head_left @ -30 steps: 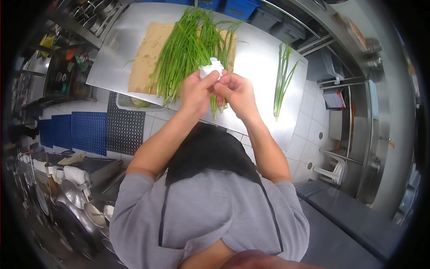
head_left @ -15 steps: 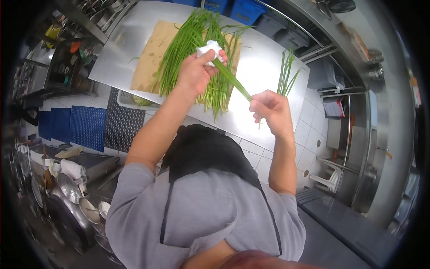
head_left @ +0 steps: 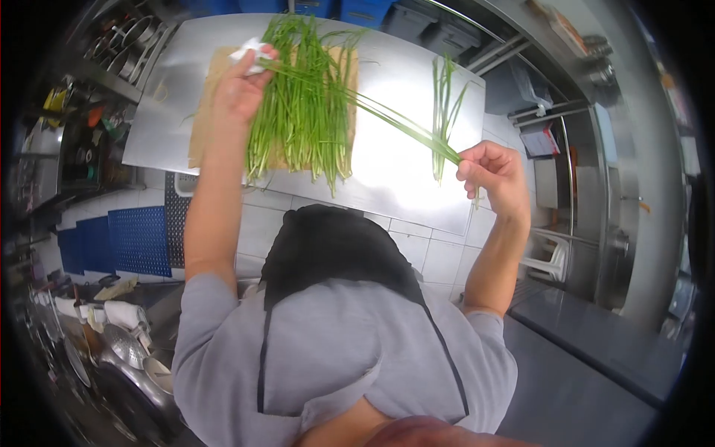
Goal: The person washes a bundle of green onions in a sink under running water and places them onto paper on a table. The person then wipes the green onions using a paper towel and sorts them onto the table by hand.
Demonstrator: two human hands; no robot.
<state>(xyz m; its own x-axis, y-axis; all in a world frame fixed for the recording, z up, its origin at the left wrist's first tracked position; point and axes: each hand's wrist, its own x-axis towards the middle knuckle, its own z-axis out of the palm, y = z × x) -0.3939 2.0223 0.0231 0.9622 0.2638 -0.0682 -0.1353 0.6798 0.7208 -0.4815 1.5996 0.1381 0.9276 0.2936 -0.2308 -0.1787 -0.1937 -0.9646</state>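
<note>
My left hand [head_left: 242, 93] is closed on a crumpled white cloth [head_left: 252, 52] at the upper left, with the leaf ends of a thin bunch of garlic chives [head_left: 406, 128] at it. The bunch stretches taut across to my right hand [head_left: 495, 175], whose thumb and fingers pinch its stem end beyond the table's right front edge. Beneath the stretched leaves lies a large pile of garlic chives [head_left: 302, 119] on a brown sheet [head_left: 202, 134]. A smaller group of chives [head_left: 441, 108] rests on the steel table [head_left: 395, 63], just beyond my right hand.
Blue bins [head_left: 365, 11] and grey bins [head_left: 454, 37] stand behind the table. Steel shelving [head_left: 570, 201] and a white stool [head_left: 547, 257] are to the right. Blue perforated mats [head_left: 139, 240] lie on the left, with pans and a strainer [head_left: 123, 343] at lower left.
My hands have moved apart: the left, with the cloth, went up and left along the leaves, the right went right. More leaf length now shows between them. The view has shifted slightly.
</note>
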